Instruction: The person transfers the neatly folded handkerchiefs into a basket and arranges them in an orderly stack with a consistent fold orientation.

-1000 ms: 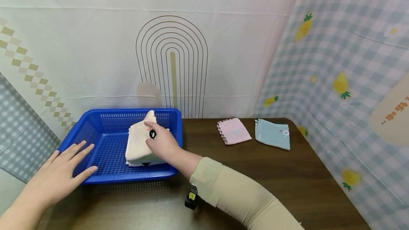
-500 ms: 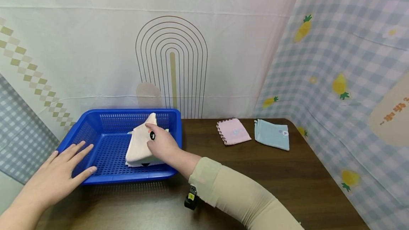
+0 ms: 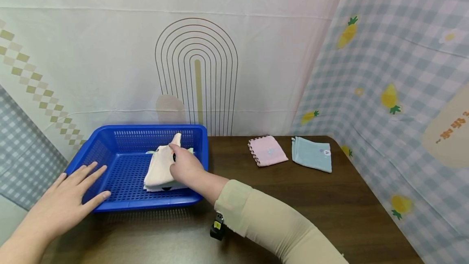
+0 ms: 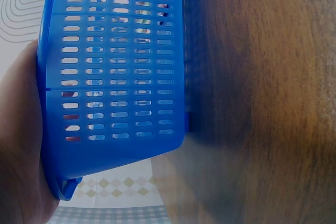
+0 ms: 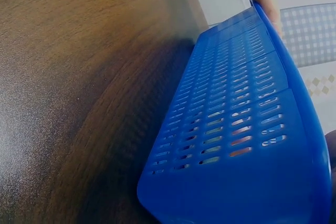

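In the head view, a blue plastic basket (image 3: 154,204) with slotted walls stands on the table's left part. My left hand (image 3: 67,201) rests on its left rim, fingers straight and spread. Inside, toward the right wall, a cream folded towel (image 3: 158,173) lies on other folded cloth. My right hand (image 3: 187,169) reaches over the front right corner and grips the cream towel; most of its fingers are hidden. One towel corner sticks up behind the hand. Both wrist views show mainly the basket's outer wall (image 4: 115,153), and the towels are barely visible through its slots.
A pink folded towel (image 3: 270,151) with a checked edge and a light blue folded towel (image 3: 312,155) lie on the dark wooden table (image 3: 293,186) to the right. A white patterned curtain (image 3: 256,60) hangs behind, a checked one (image 3: 388,52) at the right.
My right hand has shifted slightly down and right on the cream towel, whose raised corner has sunk. A bit of cloth beneath now shows at its left. The left hand has stayed put.
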The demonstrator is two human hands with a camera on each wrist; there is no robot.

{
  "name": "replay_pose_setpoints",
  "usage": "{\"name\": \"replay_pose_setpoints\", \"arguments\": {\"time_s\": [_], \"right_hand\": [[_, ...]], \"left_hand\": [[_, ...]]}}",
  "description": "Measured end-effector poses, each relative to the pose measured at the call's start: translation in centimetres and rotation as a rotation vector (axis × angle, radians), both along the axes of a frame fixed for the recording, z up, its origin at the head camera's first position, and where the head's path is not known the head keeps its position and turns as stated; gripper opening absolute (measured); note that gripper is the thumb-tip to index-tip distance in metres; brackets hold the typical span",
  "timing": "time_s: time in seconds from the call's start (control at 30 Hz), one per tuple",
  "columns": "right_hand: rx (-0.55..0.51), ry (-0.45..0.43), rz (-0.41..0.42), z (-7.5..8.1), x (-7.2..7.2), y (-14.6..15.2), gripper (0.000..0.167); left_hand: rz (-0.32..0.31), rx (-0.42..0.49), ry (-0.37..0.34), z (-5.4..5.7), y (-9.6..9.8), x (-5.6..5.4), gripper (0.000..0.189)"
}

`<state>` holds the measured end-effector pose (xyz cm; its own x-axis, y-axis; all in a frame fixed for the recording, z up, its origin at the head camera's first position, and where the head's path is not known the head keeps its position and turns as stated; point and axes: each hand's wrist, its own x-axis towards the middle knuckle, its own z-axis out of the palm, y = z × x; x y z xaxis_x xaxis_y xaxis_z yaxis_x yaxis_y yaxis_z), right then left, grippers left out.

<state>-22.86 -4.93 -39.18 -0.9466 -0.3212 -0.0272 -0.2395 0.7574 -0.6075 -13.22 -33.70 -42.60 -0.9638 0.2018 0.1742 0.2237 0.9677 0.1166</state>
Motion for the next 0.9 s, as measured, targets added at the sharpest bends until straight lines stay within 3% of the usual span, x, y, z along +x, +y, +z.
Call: {"name": "replay_pose_setpoints", "arguments": {"time_s": [0.5,0.9], "right_hand": [[0.075,-0.027,-0.001,-0.34,-0.44,-0.53,0.073],[0.024,0.006,0.066,-0.32,-0.47,-0.55,0.073]], "left_hand": [[0.006,0.003,-0.002,0.16,0.16,0.02,0.081],[0.01,0.003,-0.015,0.26,0.23,0.08,0.082]]}}
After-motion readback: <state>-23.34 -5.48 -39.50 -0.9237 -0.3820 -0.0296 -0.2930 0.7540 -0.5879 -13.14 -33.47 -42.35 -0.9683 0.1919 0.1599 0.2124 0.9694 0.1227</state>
